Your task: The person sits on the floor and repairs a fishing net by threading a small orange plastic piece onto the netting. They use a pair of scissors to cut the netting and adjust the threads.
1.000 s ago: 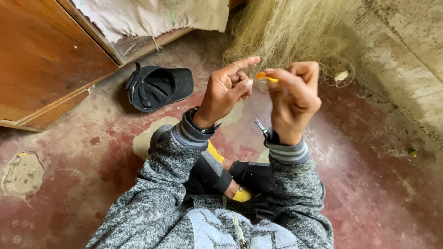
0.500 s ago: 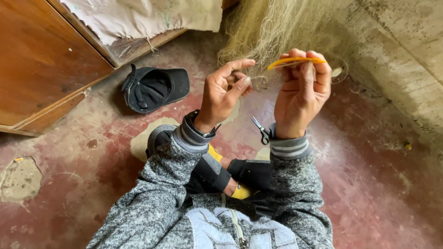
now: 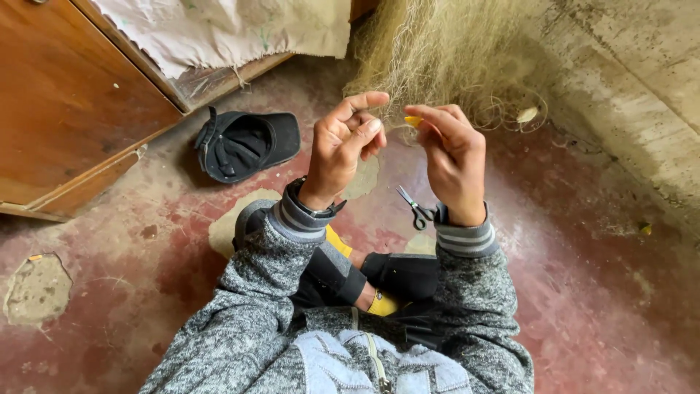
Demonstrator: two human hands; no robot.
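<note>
We find the person seated on the red floor (image 3: 583,306), both hands raised before the pile of pale fishing net (image 3: 445,51) that lies at twelve o'clock against the concrete wall (image 3: 627,80). The right hand (image 3: 456,164) has its grip closed on a small yellow netting needle (image 3: 413,121); only the tip shows above the fingers. Half a second ago the needle lay flat and full-length across the top of that hand, so we judge it has since been turned and drawn down through the mesh, one pass of the stitch completed or nearly so. The left hand (image 3: 343,149) stands at nine o'clock of the right, just beside it, thumb and forefinger curled together; the strand between them is too fine to confirm, so we cannot tell whether it pinches twine. Its posture is unchanged against the earlier pictures. A small pair of scissors (image 3: 415,208) hangs at the right wrist, at six o'clock of the needle. A black cap (image 3: 244,146) lies on the floor at nine o'clock of the left hand, well apart, beside the wooden cabinet (image 3: 65,109) draped with cloth (image 3: 226,33).
</note>
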